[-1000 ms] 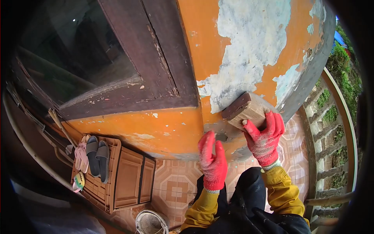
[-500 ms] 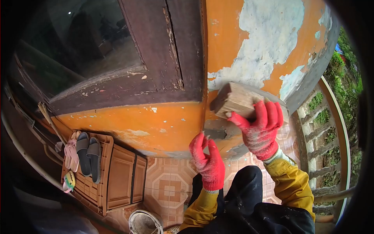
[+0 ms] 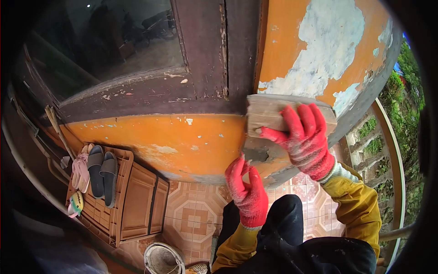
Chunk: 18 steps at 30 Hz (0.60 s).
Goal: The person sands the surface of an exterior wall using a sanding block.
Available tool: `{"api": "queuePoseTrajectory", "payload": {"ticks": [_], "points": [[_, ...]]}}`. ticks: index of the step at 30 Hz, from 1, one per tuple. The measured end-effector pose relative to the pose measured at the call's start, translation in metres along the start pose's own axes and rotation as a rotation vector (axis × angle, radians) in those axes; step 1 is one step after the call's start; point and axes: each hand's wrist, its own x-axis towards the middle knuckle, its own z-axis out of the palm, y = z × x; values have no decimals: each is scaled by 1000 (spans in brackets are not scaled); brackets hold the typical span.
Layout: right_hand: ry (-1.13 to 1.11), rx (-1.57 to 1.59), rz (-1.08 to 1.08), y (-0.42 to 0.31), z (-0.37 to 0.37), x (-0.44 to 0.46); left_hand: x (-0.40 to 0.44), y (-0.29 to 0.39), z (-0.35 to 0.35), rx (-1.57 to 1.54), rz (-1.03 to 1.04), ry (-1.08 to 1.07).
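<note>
One rectangular, pale-brown wooden block [image 3: 264, 108] is at the peeling orange-painted wall [image 3: 182, 137], gripped by the red-gloved right hand [image 3: 308, 144] (dusted white). Red-gloved left hand [image 3: 248, 196], seven o'clock of it: fingers curled, contents indeterminable. Brown box-shaped crate [image 3: 136, 208]: eight o'clock.

Dusty red gloves [image 3: 306, 142] with pale cuffs [image 3: 343, 172] meet mustard sleeves [image 3: 358, 208].

No text, label, brand, number or sign is showing legibly anywhere in view. The wooden block [image 3: 268, 114], the red gloves [image 3: 306, 148], the dark slippers [image 3: 109, 178], the brown crate [image 3: 138, 205] and the white bucket [image 3: 156, 252] are all bearing no lettering that can be read.
</note>
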Motion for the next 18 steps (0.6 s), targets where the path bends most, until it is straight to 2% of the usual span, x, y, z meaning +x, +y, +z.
{"api": "queuePoseTrajectory", "payload": {"ticks": [2, 3, 4, 6, 10, 12, 15, 18], "points": [[-95, -64, 22, 19, -17, -25, 5, -8, -28, 47, 6, 109], [-101, -128, 38, 27, -27, -38, 7, -11, -40, -18, -83, 174], [-107, -190, 48, 31, -32, -40, 9, -13, -43, -29, -87, 185], [-118, -184, 21, 16, -26, -33, 6, -14, -47, -41, -132, 228], [-95, -88, 37, -5, -10, -15, -4, -1, -15, 28, 3, -26], [-77, -35, 24, 11, -14, -20, -6, 4, -18, 1, -9, -28], [-193, -233, -72, 28, -37, -28, -2, 3, -41, -27, -7, 131], [-115, -117, -16, 5, -10, -20, -5, 3, -39, -43, -75, 143]]}}
